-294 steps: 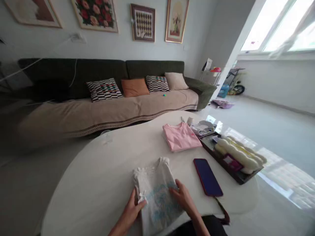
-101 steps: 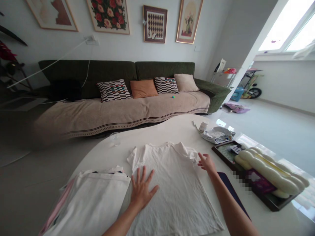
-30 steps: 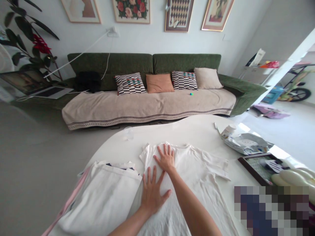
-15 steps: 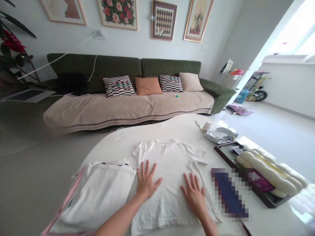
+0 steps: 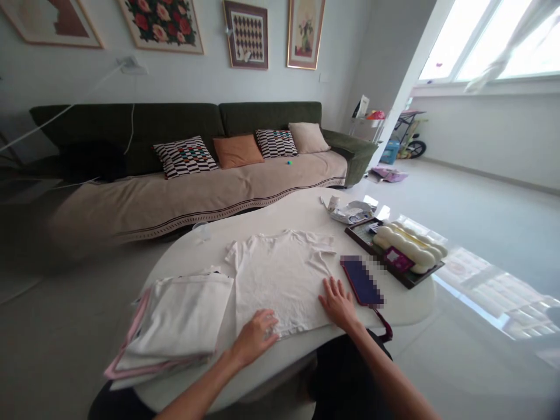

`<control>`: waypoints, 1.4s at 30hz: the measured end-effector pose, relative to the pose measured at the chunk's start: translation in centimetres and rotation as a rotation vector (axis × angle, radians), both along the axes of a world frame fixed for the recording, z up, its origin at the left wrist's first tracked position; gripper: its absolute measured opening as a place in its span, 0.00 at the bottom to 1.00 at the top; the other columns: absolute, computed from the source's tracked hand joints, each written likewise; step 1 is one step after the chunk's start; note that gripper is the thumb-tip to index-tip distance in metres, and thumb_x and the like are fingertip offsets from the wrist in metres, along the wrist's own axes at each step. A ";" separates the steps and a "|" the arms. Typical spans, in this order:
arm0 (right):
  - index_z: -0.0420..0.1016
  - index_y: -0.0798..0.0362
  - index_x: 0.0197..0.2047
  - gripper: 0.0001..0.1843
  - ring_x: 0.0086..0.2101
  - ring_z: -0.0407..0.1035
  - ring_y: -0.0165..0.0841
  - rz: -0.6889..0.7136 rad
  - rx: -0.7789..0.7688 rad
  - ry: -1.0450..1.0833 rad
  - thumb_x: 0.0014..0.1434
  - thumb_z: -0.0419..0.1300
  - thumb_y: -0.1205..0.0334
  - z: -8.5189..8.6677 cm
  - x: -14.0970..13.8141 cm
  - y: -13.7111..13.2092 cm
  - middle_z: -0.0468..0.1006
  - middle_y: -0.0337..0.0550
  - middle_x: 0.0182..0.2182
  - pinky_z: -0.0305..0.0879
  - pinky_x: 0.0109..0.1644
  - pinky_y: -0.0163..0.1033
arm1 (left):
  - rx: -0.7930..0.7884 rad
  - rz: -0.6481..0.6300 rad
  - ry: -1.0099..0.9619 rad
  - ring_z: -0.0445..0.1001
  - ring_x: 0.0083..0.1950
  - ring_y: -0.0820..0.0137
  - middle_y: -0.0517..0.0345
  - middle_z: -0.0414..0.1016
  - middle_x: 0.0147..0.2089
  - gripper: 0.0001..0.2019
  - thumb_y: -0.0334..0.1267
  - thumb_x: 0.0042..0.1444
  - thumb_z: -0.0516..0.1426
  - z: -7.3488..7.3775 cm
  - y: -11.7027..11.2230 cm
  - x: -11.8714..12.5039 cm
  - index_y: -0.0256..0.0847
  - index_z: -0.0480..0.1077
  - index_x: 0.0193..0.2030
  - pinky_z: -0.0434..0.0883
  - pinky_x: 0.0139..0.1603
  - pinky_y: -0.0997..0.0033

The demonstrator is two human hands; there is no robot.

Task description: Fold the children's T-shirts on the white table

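A white short-sleeved T-shirt (image 5: 280, 280) lies spread flat on the white table, its neck pointing away from me. At the near hem, toward the left, rests my left hand (image 5: 257, 333), fingers loosely bent and thumb apart, with nothing visibly held. My right hand (image 5: 338, 302) lies flat over the shirt's lower right edge, fingers stretched out. To the left of the shirt sits a stack of folded clothes (image 5: 184, 315), white on top with a pink layer beneath.
Right of the shirt lies a pixelated dark blue, red-edged flat object (image 5: 362, 282) with a strap. Beyond it stands a dark tray (image 5: 361, 236) holding a puffy cream-coloured object (image 5: 409, 245). A silvery packet (image 5: 352, 211) and a clear cup (image 5: 201, 231) are on the table (image 5: 301, 201); a sofa (image 5: 271, 111) stands behind.
Both hands have slid toward me, from the shirt's middle to its lower part. The left fingers, spread before, are now bent. My view has turned right and shows more of the table's near edge.
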State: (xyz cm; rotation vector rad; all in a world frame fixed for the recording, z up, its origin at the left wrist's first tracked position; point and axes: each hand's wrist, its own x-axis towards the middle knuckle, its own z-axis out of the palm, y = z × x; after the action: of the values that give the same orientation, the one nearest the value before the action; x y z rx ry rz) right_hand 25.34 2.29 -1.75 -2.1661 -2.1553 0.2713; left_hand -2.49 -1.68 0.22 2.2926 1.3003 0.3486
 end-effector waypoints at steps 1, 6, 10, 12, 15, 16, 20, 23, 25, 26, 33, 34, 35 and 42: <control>0.54 0.59 0.59 0.25 0.60 0.40 0.47 0.041 -0.005 0.027 0.60 0.44 0.59 0.6 -0.2 -0.1 0.49 0.58 0.60 0.45 0.56 0.55 | -0.016 -0.003 -0.056 0.63 0.54 0.68 0.56 0.67 0.52 0.15 0.38 0.53 0.54 -0.3 -1.6 0.0 0.46 0.68 0.48 0.61 0.55 0.67; 0.70 0.50 0.43 0.14 0.45 0.63 0.32 0.352 -0.064 0.171 0.51 0.57 0.65 2.7 -2.0 -1.8 0.71 0.42 0.42 0.56 0.48 0.33 | 0.002 0.232 -0.193 0.67 0.46 0.69 0.56 0.71 0.42 0.13 0.33 0.57 0.47 -1.8 -5.1 0.0 0.45 0.69 0.45 0.65 0.49 0.69; 0.71 0.51 0.36 0.10 0.42 0.63 0.32 0.405 -0.075 0.216 0.47 0.58 0.70 2.6 -2.7 -3.2 0.71 0.41 0.38 0.58 0.44 0.32 | -0.028 0.206 -0.210 0.67 0.45 0.68 0.55 0.72 0.40 0.13 0.34 0.56 0.48 -1.4 -3.9 -0.4 0.43 0.71 0.43 0.65 0.47 0.69; 0.71 0.53 0.34 0.08 0.42 0.62 0.32 0.392 -0.068 0.222 0.49 0.55 0.71 2.4 -2.8 -3.5 0.70 0.42 0.37 0.58 0.43 0.33 | -0.070 0.169 -0.200 0.68 0.44 0.69 0.55 0.72 0.38 0.11 0.34 0.56 0.49 -1.0 -3.2 -0.7 0.42 0.73 0.39 0.65 0.46 0.70; 0.70 0.53 0.33 0.08 0.42 0.62 0.33 0.398 -0.068 0.223 0.49 0.54 0.71 2.3 -2.8 -3.5 0.70 0.42 0.36 0.57 0.43 0.33 | -0.129 0.133 -0.161 0.69 0.43 0.70 0.56 0.73 0.38 0.11 0.34 0.55 0.50 -0.5 -2.5 -1.2 0.41 0.73 0.37 0.65 0.45 0.72; 0.70 0.53 0.34 0.09 0.42 0.62 0.33 0.405 -0.068 0.222 0.48 0.55 0.71 2.4 -2.8 -3.5 0.70 0.42 0.36 0.57 0.43 0.33 | -0.140 0.123 -0.143 0.69 0.42 0.70 0.56 0.73 0.37 0.11 0.34 0.55 0.49 -0.4 -2.3 -1.3 0.41 0.73 0.37 0.64 0.45 0.73; 0.69 0.53 0.33 0.10 0.41 0.61 0.33 0.439 -0.073 0.202 0.47 0.53 0.73 2.5 -2.7 -3.4 0.70 0.43 0.36 0.56 0.42 0.34 | -0.174 0.090 -0.131 0.69 0.42 0.70 0.57 0.73 0.37 0.12 0.34 0.54 0.49 -0.2 -1.7 -1.4 0.40 0.73 0.37 0.64 0.44 0.73; 0.68 0.53 0.30 0.11 0.39 0.62 0.33 0.457 -0.073 0.185 0.50 0.47 0.75 2.7 -2.4 -3.2 0.70 0.44 0.34 0.56 0.40 0.34 | -0.193 0.132 -0.174 0.69 0.40 0.70 0.57 0.73 0.36 0.11 0.34 0.53 0.49 0.2 -1.1 -1.5 0.39 0.73 0.36 0.65 0.43 0.74; 0.68 0.54 0.32 0.11 0.38 0.62 0.33 0.467 -0.066 0.185 0.51 0.47 0.74 2.8 -2.2 -3.2 0.71 0.44 0.33 0.56 0.40 0.34 | -0.197 0.165 -0.199 0.70 0.39 0.71 0.57 0.73 0.35 0.11 0.34 0.52 0.50 0.7 -0.8 -1.6 0.39 0.73 0.35 0.65 0.42 0.74; 0.67 0.53 0.33 0.11 0.39 0.62 0.33 0.474 -0.062 0.188 0.50 0.48 0.73 2.9 -2.1 -3.3 0.71 0.44 0.34 0.56 0.41 0.34 | -0.197 0.172 -0.206 0.70 0.39 0.71 0.57 0.73 0.35 0.11 0.34 0.52 0.50 1.0 -0.7 -1.6 0.39 0.73 0.34 0.65 0.42 0.74; 0.67 0.53 0.31 0.11 0.40 0.64 0.33 0.478 -0.040 0.231 0.46 0.50 0.74 2.8 -1.7 -3.7 0.71 0.42 0.34 0.58 0.41 0.33 | -0.163 0.160 -0.222 0.69 0.37 0.71 0.57 0.72 0.33 0.10 0.34 0.51 0.49 2.3 0.1 -1.3 0.37 0.71 0.32 0.64 0.38 0.75; 0.67 0.53 0.30 0.10 0.39 0.64 0.32 0.472 -0.036 0.240 0.47 0.49 0.75 2.8 -1.6 -3.6 0.72 0.41 0.33 0.59 0.41 0.33 | -0.161 0.158 -0.223 0.69 0.37 0.71 0.57 0.72 0.33 0.10 0.33 0.51 0.49 2.5 0.2 -1.3 0.37 0.71 0.32 0.64 0.38 0.75; 0.67 0.52 0.30 0.10 0.38 0.65 0.32 0.467 -0.031 0.249 0.48 0.48 0.74 3.0 -1.5 -3.4 0.72 0.41 0.32 0.59 0.40 0.33 | -0.160 0.156 -0.222 0.69 0.37 0.71 0.57 0.72 0.33 0.10 0.33 0.51 0.49 2.7 0.3 -1.2 0.38 0.71 0.32 0.64 0.39 0.75; 0.66 0.51 0.36 0.11 0.49 0.61 0.33 0.463 0.144 0.326 0.54 0.46 0.71 5.3 -0.7 -3.5 0.69 0.46 0.46 0.57 0.51 0.38 | -0.100 0.118 -0.208 0.68 0.42 0.70 0.57 0.69 0.37 0.08 0.32 0.52 0.49 5.3 -0.9 -1.3 0.40 0.69 0.32 0.63 0.45 0.74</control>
State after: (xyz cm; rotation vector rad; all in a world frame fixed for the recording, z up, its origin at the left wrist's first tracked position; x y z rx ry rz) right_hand 24.63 -1.18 3.59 -1.4107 -2.3586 0.4433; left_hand -3.80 -2.56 5.52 2.0422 1.3182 0.5342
